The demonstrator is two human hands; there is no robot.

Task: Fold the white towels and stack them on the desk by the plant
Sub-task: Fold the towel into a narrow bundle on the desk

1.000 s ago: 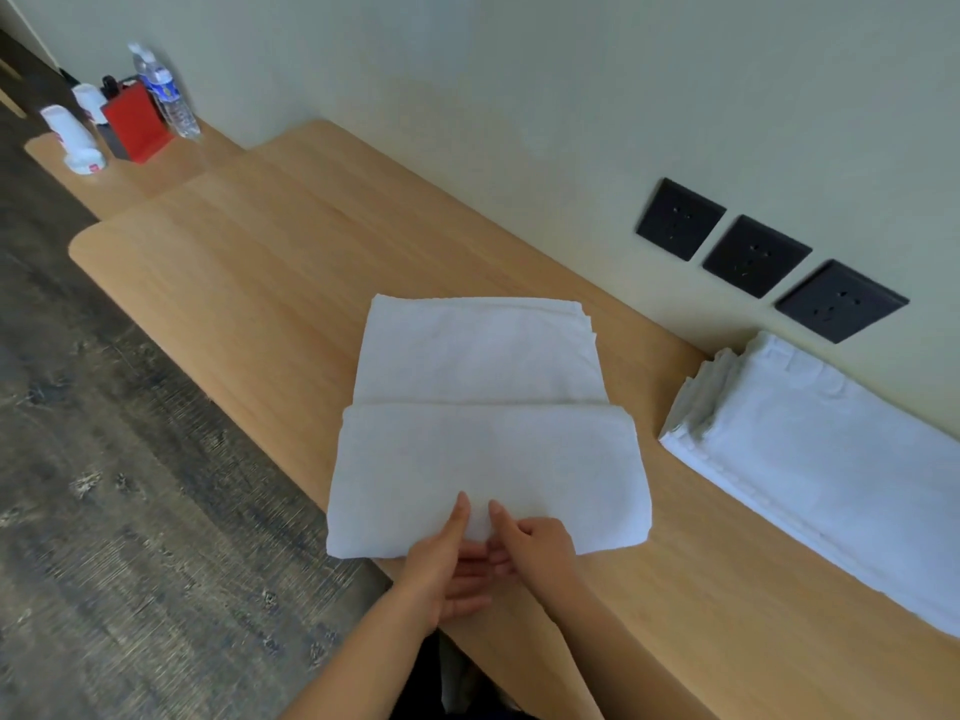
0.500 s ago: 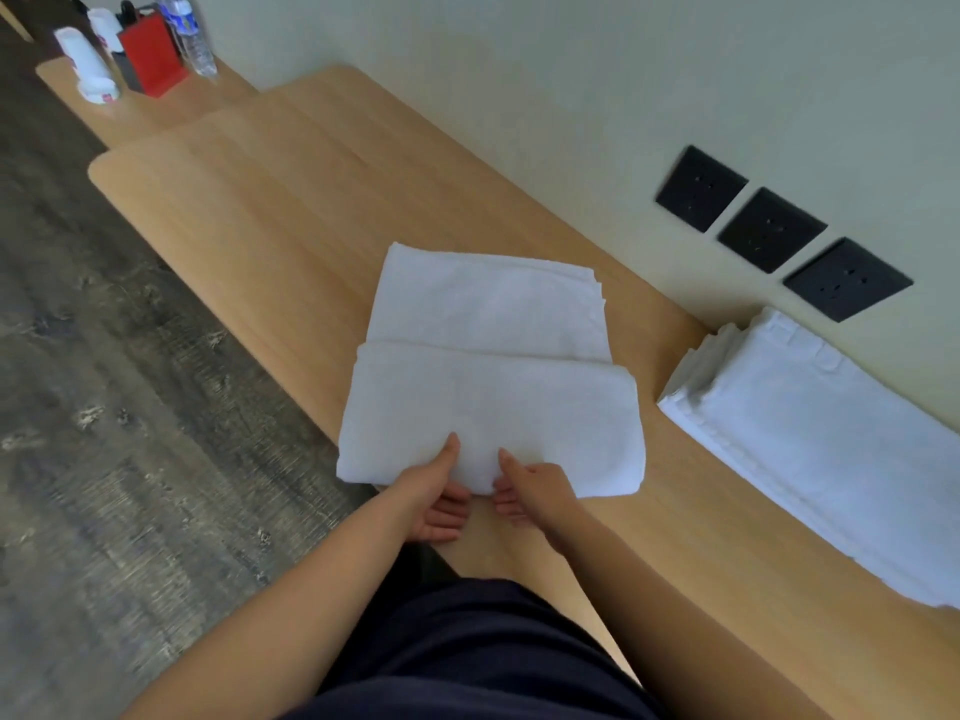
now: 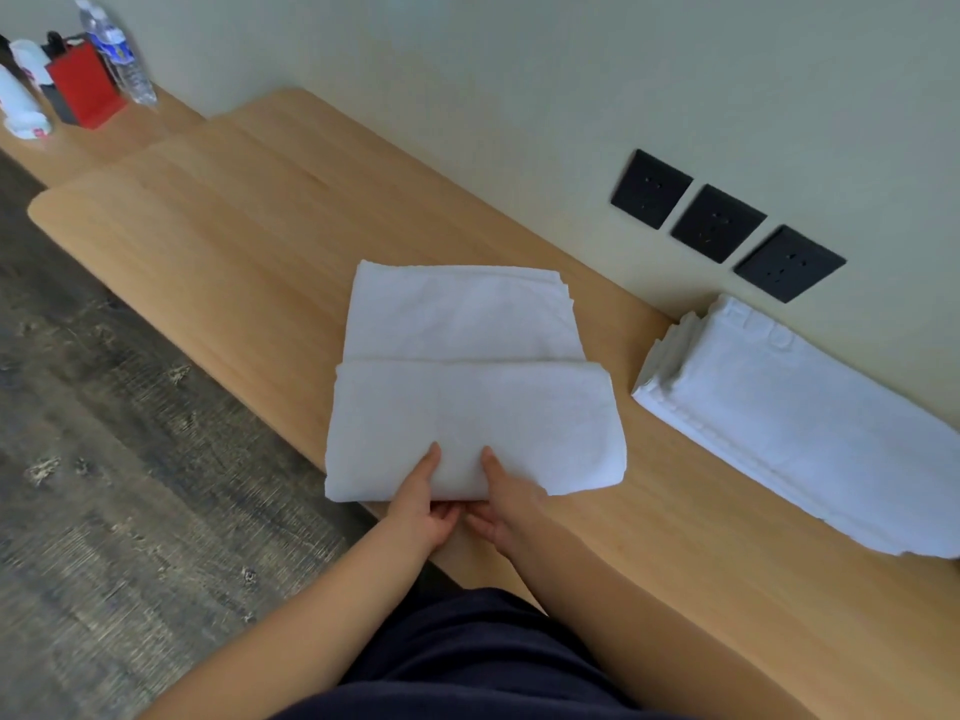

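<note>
One head-worn view looks forward and down, close over the desk (image 3: 234, 241), its edges perhaps warped.

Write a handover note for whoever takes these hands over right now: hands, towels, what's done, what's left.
Hands: left hand and right hand both pinch the near edge of the centre towel, thumbs on top.
Things: the centre towel lies on the desk, its near part folded over. A towel pile lies to the right by the wall.
Done: pile laid, this towel partly folded.
Left: finish the fold and stack it. No plant is in view.
</note>
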